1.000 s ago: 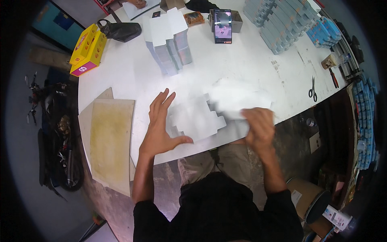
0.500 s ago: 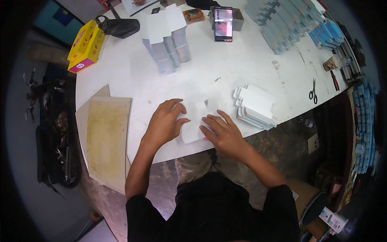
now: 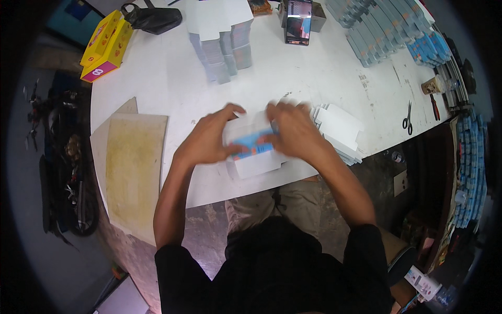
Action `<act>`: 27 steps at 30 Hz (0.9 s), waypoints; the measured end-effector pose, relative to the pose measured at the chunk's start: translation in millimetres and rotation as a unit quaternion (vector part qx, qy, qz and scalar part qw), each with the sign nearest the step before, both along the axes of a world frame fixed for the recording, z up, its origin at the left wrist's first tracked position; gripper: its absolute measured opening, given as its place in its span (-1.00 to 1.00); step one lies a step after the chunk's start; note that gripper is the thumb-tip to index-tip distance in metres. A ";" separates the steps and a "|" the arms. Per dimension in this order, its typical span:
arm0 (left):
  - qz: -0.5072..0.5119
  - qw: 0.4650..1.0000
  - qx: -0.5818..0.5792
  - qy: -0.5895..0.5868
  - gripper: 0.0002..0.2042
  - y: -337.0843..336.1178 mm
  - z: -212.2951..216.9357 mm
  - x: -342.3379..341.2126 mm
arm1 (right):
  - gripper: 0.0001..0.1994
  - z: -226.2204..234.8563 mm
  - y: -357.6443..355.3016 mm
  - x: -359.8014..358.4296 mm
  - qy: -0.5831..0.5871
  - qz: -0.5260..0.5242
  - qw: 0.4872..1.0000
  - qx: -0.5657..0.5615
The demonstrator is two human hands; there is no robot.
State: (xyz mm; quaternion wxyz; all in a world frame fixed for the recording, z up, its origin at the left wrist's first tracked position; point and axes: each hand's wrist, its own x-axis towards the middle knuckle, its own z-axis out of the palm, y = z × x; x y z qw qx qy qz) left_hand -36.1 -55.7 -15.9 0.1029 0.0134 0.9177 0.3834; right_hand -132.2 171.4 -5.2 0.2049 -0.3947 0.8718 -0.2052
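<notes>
Near the front edge of the white table [image 3: 204, 189], a thin cardboard carton [image 3: 256, 144] is held between both hands. Its inside is white, and a blue printed side with orange marks faces me. My left hand [image 3: 206, 138] grips its left end, thumb along the blue side. Around the right end my right hand [image 3: 293, 131] is curled, its fingers smeared by motion. A white flap [image 3: 259, 166] of card lies below the blue side. To the right of my right hand sits a stack of flat white card blanks [image 3: 339, 128], partly hidden by that hand.
Tall stacks of blanks [image 3: 222, 52] stand at the back, with grey-blue folded cartons [image 3: 379, 34] at the far right. A phone [image 3: 298, 23] leans on a metal box. Scissors [image 3: 407, 118] lie near the right edge; boards [image 3: 137, 170] lie left. A yellow box [image 3: 107, 49] stands far left.
The white card that lay flat under my hands is now folded up, showing a blue printed side. Both hands have closed on its ends, the right one moving up and outward.
</notes>
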 end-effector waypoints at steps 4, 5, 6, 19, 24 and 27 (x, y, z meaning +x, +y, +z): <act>0.046 0.995 -0.070 0.050 0.19 -2.0 5.1 -3.3 | -0.29 12.6 -11.5 -2.4 0.099 -0.090 0.989 0.057; 0.047 0.982 -0.136 0.119 0.22 -0.7 6.9 0.0 | -0.24 22.3 -12.1 -2.5 0.100 -0.086 0.988 0.079; 0.043 0.985 -0.126 0.106 0.31 -0.4 5.4 2.5 | -0.21 20.7 -11.6 -0.2 0.104 -0.095 0.987 0.074; 0.095 0.971 -0.201 0.091 0.27 12.1 1.9 12.7 | -0.27 -1.5 -5.6 11.7 0.130 -0.140 0.981 0.018; 0.114 0.975 -0.187 0.043 0.29 -1.7 -2.5 -1.7 | -0.35 2.4 -14.5 17.6 0.198 -0.133 0.971 0.009; 0.061 0.978 -0.185 0.075 0.32 7.7 13.5 14.2 | -0.45 -14.9 8.2 46.2 0.150 0.007 0.975 -0.167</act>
